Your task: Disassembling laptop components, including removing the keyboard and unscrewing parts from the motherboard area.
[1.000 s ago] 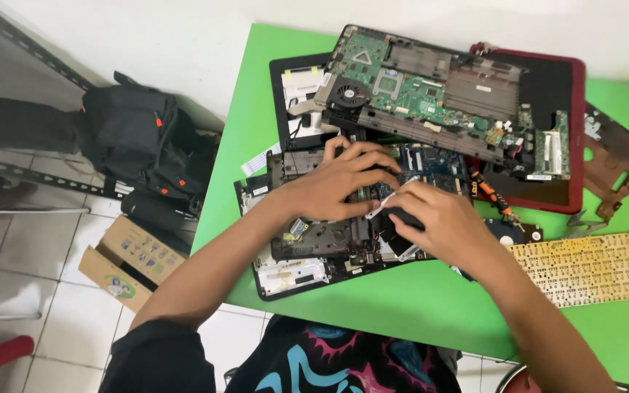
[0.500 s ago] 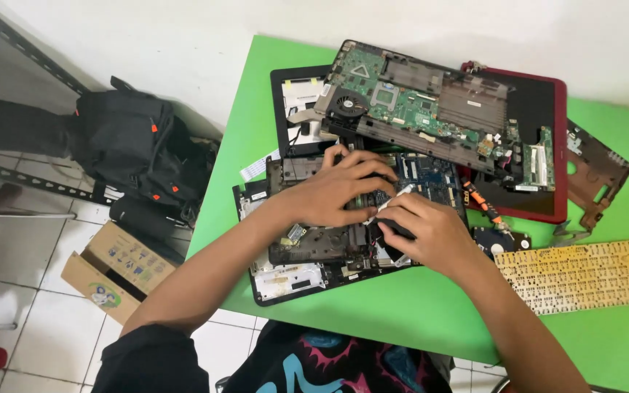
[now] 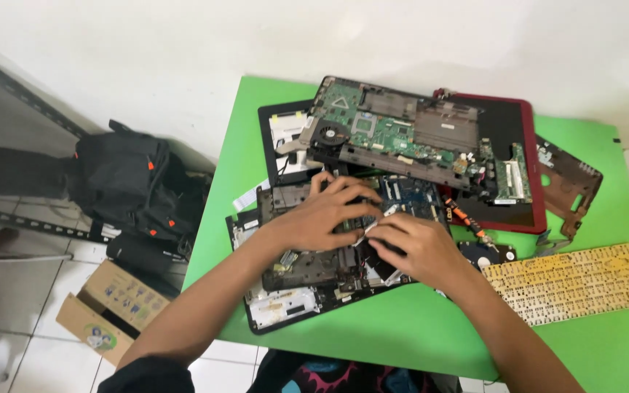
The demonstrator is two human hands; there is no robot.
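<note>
Both of my hands rest on an opened black laptop base [image 3: 307, 273] lying on a green table [image 3: 402, 335]. My left hand [image 3: 322, 215] lies flat with its fingers spread over the base's inner board. My right hand [image 3: 413, 247] is just right of it, and its fingertips pinch a small pale part at the middle of the base; the fingers hide most of that part. A green motherboard in a dark frame [image 3: 402, 138] lies tilted just beyond my hands, over a red laptop lid [image 3: 518, 167].
A loose keyboard turned face down [image 3: 573, 284] lies at the right. A dark red casing piece [image 3: 569, 185] sits at the far right, a round drive part [image 3: 485, 255] near my right wrist. On the floor to the left are a black bag [image 3: 129, 189] and a cardboard box [image 3: 107, 313].
The view has shifted, so the table sits lower and more to the right in the picture. My hands stay on the same spot of the laptop base, with the fingers moved only slightly.
</note>
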